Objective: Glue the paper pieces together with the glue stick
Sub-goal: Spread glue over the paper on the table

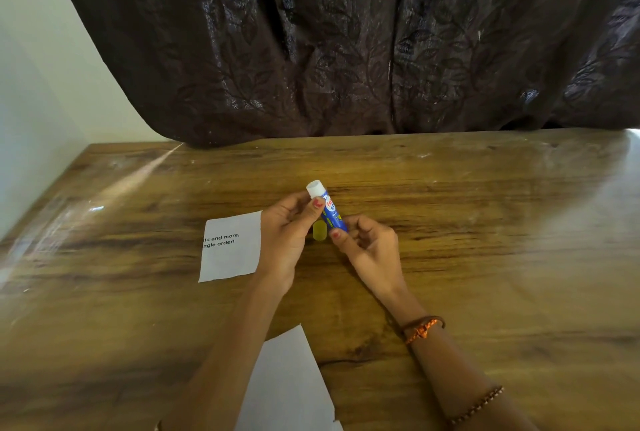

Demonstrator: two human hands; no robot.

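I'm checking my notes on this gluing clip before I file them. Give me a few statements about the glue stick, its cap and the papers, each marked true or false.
1. Both hands hold the glue stick. True.
2. The yellow cap is on the stick. False: it lies on the table, and the stick's white end is bare.
3. The printed paper lies beside the left hand. True.
4. The blank paper is stacked on the printed one. False: they lie apart.
5. The right hand pinches the stick's lower end. True.
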